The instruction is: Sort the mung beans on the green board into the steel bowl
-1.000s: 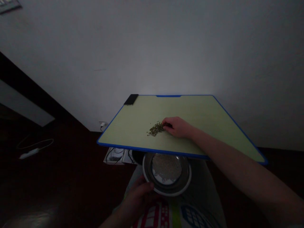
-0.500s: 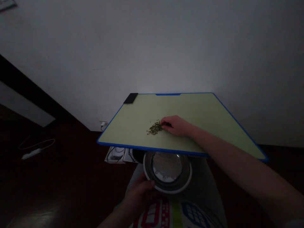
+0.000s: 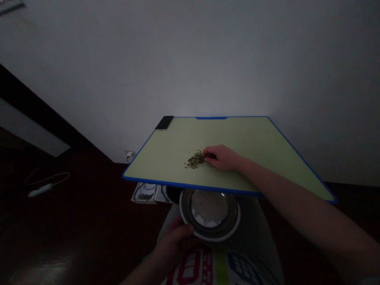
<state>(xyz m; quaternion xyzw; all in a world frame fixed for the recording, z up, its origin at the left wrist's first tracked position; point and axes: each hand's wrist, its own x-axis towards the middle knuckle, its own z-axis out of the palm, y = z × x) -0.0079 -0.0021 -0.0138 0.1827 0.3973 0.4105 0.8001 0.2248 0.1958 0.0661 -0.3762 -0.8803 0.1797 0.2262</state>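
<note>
A small heap of greenish-brown beans or seeds [image 3: 195, 160] lies on the pale green table top [image 3: 237, 132]. My right hand [image 3: 218, 157] rests at the heap's right edge, fingers curled with thumb and fingertips close together; what they hold, if anything, is too small to make out. Below the table's near edge, a round metal bowl [image 3: 235, 228] with a pale rim sits over my lap. Whitish, grain-like contents [image 3: 209, 208] cover its bottom. My left hand [image 3: 175, 239] grips the bowl's lower left rim, the thumb on top.
A black phone [image 3: 164, 122] lies at the table's far left corner. The blue table edge [image 3: 178, 185] overhangs the bowl. Under it are a white box with cables [image 3: 144, 192] and a wall plug [image 3: 130, 154]. On the dark floor lies a white power strip [image 3: 40, 190]. A wall stands behind.
The view has shifted very slightly. Both hands, the bowl and the heap look nearly the same as before.
</note>
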